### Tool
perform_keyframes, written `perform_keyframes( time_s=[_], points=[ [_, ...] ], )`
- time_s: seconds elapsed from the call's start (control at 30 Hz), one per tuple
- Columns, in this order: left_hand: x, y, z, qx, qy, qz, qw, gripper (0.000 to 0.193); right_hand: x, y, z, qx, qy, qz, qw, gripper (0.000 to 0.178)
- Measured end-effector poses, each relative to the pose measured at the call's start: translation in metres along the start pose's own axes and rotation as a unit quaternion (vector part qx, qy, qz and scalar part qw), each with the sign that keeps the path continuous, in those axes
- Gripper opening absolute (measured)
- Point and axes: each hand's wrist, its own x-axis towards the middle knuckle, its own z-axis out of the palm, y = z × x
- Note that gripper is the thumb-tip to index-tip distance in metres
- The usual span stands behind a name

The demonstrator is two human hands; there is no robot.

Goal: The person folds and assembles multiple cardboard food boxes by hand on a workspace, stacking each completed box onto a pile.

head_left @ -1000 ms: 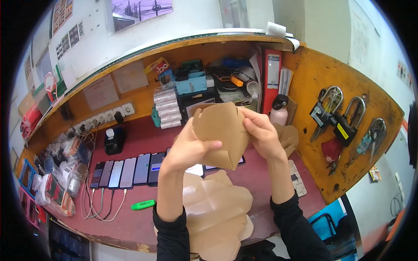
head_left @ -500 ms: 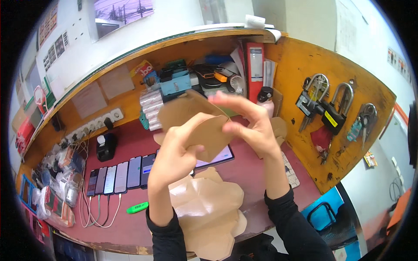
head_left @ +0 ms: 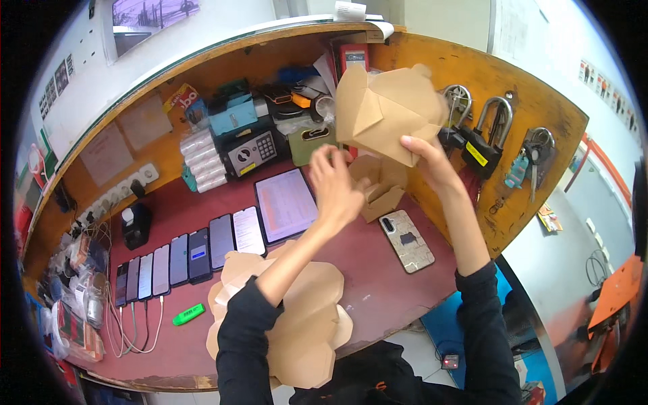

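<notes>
My right hand (head_left: 432, 158) pinches the lower edge of a partly folded brown cardboard box (head_left: 388, 111), with flaps spread, held up in front of the desk's right panel. My left hand (head_left: 334, 192) is off that box, its fingers loosely curled and apart with nothing visible between them. Just right of the left hand, a second folded cardboard box (head_left: 388, 196) stands open on the desk, partly behind the hand and the raised box. Flat unfolded cardboard blanks (head_left: 304, 337) lie stacked at the near edge, under my left forearm.
A patterned phone (head_left: 407, 241) lies right of centre. A tablet (head_left: 285, 204) and a row of phones (head_left: 179, 258), some cabled, run leftward. Near them is a green highlighter (head_left: 188, 314). A small safe (head_left: 253, 153) stands behind; padlocks (head_left: 496, 128) hang on the right panel.
The cardboard box has gone from between both hands to my right hand alone, up and to the right. My left hand has let go of it. The view has shifted rightward.
</notes>
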Motion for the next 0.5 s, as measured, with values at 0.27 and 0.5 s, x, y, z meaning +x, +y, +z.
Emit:
perform_keyframes(
  time_s=[0.27, 0.5],
  points=[
    [-0.037, -0.023, 0.056, 0.058, -0.134, 0.013, 0.989, 0.032, 0.011, 0.075, -0.029, -0.019, 0.025, 0.074, 0.997, 0.096],
    [-0.051, -0.054, 0.023, -0.061, -0.156, 0.009, 0.986, 0.015, -0.003, 0.102, -0.007, -0.103, 0.031, 0.036, 0.994, 0.096]
  ],
)
